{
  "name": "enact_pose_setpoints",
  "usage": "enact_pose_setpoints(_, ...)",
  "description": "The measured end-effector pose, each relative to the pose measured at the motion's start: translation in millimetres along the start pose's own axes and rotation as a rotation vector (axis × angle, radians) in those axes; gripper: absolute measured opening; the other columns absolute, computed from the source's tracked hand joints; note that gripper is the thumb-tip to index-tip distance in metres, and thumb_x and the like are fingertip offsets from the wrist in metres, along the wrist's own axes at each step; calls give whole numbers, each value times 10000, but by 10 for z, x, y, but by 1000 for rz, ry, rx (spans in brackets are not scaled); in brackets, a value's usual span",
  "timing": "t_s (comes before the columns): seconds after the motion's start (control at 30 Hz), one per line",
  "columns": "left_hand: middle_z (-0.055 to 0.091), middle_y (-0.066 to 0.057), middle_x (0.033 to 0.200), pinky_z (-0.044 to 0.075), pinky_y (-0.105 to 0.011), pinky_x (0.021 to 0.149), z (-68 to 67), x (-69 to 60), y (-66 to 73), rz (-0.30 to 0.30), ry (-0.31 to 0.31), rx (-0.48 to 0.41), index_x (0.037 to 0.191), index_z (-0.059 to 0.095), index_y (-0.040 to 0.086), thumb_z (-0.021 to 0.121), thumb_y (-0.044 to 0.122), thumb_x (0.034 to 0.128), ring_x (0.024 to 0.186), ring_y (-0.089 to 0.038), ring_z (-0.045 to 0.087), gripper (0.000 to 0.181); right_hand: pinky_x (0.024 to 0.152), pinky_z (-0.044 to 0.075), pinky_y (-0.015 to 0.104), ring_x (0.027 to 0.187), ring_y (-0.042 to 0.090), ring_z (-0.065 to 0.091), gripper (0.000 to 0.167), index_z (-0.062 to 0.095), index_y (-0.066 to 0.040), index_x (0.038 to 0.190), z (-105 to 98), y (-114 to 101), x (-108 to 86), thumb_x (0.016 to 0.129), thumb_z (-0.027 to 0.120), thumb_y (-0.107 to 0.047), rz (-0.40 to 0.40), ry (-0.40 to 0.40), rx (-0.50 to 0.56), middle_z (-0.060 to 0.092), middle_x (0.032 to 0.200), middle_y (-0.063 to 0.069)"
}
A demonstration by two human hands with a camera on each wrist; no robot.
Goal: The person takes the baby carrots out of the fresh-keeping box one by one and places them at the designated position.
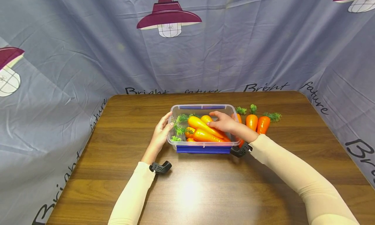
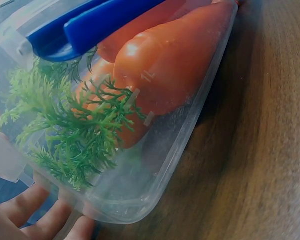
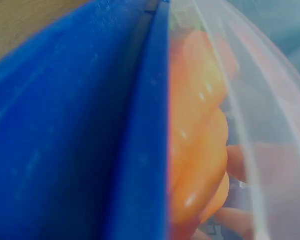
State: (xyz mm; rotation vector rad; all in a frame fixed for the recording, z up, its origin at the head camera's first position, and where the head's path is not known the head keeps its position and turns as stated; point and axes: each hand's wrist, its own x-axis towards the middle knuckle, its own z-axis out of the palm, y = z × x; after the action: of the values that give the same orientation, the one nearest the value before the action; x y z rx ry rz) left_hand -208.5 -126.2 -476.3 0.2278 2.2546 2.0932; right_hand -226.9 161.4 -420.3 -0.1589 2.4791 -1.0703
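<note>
A clear plastic box [image 1: 204, 143] with blue side latches holds several orange carrots [image 1: 209, 136] with feathery green tops at its left end. My left hand [image 1: 159, 133] grips the left end wall, thumb at the rim. In the left wrist view its fingers [image 2: 50, 212] lie against the outside of the box. Reaching over the right side, my right hand [image 1: 225, 122] is inside the box. Its thumb and forefinger pinch a carrot [image 1: 206, 118] near the back wall; the grip is partly hidden. The right wrist view shows fingertips [image 3: 237, 162] touching this carrot through the hazy wall.
Several more carrots [image 1: 263, 124] lie on the wooden table [image 1: 131, 121] just right of the box, their green tops toward the back. A grey-blue curtain [image 1: 205, 62] with printed lamps hangs behind the table's far edge.
</note>
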Motion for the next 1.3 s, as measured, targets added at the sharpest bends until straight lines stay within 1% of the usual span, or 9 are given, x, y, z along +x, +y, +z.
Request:
enact_pose_setpoints(0.23, 309, -164, 1667, 309, -565, 1230, 4, -8, 16, -1, -2, 1, 1555, 398, 94, 489, 93, 1045, 1525, -382, 324, 518, 1018, 550, 424, 1233, 370, 619, 660, 368, -30, 1546, -35, 13, 14, 982, 651, -222, -6, -12, 113, 575, 1409, 277)
enact_pose_setpoints(0.4, 303, -159, 1671, 302, -555, 1237, 0, -9, 14, 4, -2, 0, 1556, 399, 97, 488, 89, 1047, 1533, -374, 311, 516, 854, 587, 300, 1063, 265, 680, 675, 352, -26, 1560, -53, 31, 27, 977, 649, -191, -31, -90, 142, 613, 1354, 285)
enact_pose_setpoints(0.53, 305, -163, 1669, 304, -557, 1235, -4, -3, 2, 2, -4, 0, 1558, 398, 103, 489, 95, 1049, 1525, -378, 326, 517, 783, 583, 251, 955, 157, 681, 667, 325, -25, 1571, -62, 26, 19, 988, 619, -163, -26, -156, 190, 608, 1350, 285)
enact_pose_setpoints(0.67, 305, -168, 1669, 300, -558, 1237, -3, -2, -3, -2, -3, -1, 1558, 399, 106, 486, 97, 1048, 1527, -379, 325, 517, 721, 582, 248, 847, 116, 640, 646, 300, -43, 1577, -76, 14, 1, 1011, 591, -155, -3, -162, 270, 613, 1240, 210)
enact_pose_setpoints(0.77, 305, -171, 1668, 300, -551, 1239, 0, -8, 5, 1, -3, -3, 1557, 399, 101, 488, 91, 1045, 1527, -376, 324, 519, 684, 582, 268, 757, 119, 589, 631, 281, -84, 1587, -100, 14, -3, 1030, 569, -154, 15, -163, 352, 583, 1078, 113)
enact_pose_setpoints(0.9, 302, -172, 1669, 292, -546, 1244, 1, -10, 15, 8, 1, 1, 1553, 402, 90, 488, 89, 1043, 1533, -372, 314, 517, 709, 603, 315, 761, 127, 611, 648, 237, -124, 1608, -178, 2, -27, 1043, 552, -166, 10, -185, 406, 581, 1092, 93)
enact_pose_setpoints(0.97, 306, -169, 1668, 291, -541, 1246, 0, -10, 17, 7, 3, 2, 1552, 404, 89, 491, 92, 1043, 1534, -366, 312, 517, 746, 610, 338, 825, 134, 651, 660, 218, -131, 1616, -228, -8, -46, 1045, 546, -168, 2, -195, 414, 593, 1208, 123)
enact_pose_setpoints(1.07, 302, -166, 1670, 297, -542, 1242, -7, -6, 5, 3, 3, 7, 1553, 402, 88, 493, 90, 1043, 1533, -368, 314, 519, 780, 611, 357, 880, 139, 676, 677, 197, -137, 1626, -297, -4, -65, 1045, 544, -167, -8, -206, 431, 600, 1247, 144)
enact_pose_setpoints(1.3, 295, -169, 1672, 301, -550, 1239, 2, -12, 10, 1, 0, 17, 1556, 402, 100, 494, 110, 1048, 1538, -376, 300, 516, 751, 595, 355, 822, 140, 632, 697, 173, -161, 1628, -406, 40, -134, 1035, 533, -88, -24, -231, 602, 685, 1002, -30)
